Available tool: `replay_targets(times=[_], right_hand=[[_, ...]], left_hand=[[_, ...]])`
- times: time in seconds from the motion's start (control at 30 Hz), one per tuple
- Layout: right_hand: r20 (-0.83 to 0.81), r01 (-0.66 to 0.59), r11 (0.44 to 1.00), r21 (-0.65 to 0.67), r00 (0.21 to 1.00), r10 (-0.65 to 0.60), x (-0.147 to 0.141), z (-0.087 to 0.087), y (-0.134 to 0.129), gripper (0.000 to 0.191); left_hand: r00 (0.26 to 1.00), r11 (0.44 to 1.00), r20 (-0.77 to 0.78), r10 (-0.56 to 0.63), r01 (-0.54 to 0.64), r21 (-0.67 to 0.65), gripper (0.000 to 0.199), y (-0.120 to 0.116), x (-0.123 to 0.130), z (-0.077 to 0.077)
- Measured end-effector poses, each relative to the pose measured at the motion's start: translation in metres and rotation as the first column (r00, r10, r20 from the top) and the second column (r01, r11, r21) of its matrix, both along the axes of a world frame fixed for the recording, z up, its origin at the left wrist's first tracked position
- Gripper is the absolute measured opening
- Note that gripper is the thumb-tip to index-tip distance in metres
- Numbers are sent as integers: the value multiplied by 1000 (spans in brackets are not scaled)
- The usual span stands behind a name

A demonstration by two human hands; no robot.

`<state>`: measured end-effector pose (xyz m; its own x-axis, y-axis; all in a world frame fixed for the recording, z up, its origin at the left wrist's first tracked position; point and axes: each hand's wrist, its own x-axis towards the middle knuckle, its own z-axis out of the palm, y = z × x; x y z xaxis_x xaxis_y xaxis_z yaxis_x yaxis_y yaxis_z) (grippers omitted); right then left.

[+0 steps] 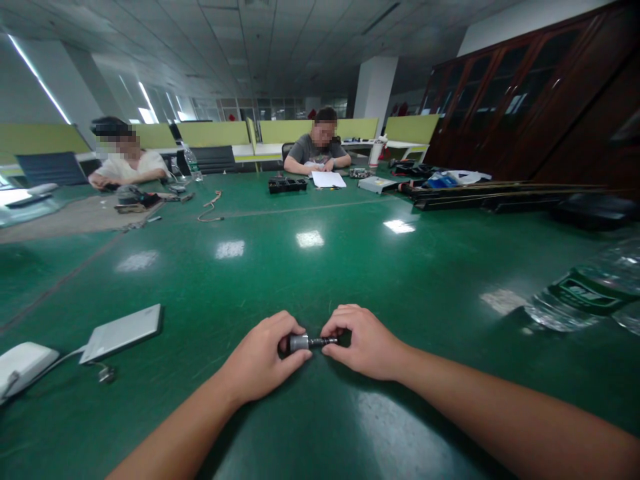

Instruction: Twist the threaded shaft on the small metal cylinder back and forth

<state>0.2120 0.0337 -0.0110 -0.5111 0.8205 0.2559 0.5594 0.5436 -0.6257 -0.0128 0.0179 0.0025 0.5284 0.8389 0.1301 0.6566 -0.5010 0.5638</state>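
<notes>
A small grey metal cylinder with a thin, dark, ridged shaft (316, 343) lies crosswise between my hands, at or just above the green table (270, 273). My left hand (263, 357) is closed around the thick cylinder end, thumb in front and fingers behind. At the opposite end, my right hand (367, 343) pinches the tip of the shaft between thumb and fingers. A short stretch of the shaft shows between the two hands. The fingers partly cover both ends, and its exact kind cannot be made out.
To the left lie a flat silver box (123, 332) and a white device (23, 367) with a cable. Water bottles (580, 297) are at the right. Two people sit across the table, near a black tray (287, 185), white paper (328, 179) and long dark rails (465, 195).
</notes>
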Motion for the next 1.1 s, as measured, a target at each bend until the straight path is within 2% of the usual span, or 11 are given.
replay_targets(times=[0.5,1.1], right_hand=[[18,14,1000,8,1000,-14,0,2,0,11],[24,58,998,17,998,-59,4,1,1,8]], left_hand=[[999,999,-45,18,-16,35,16,-1,0,4],[1000,999,-6,7,-6,48,14,2,-6,4]])
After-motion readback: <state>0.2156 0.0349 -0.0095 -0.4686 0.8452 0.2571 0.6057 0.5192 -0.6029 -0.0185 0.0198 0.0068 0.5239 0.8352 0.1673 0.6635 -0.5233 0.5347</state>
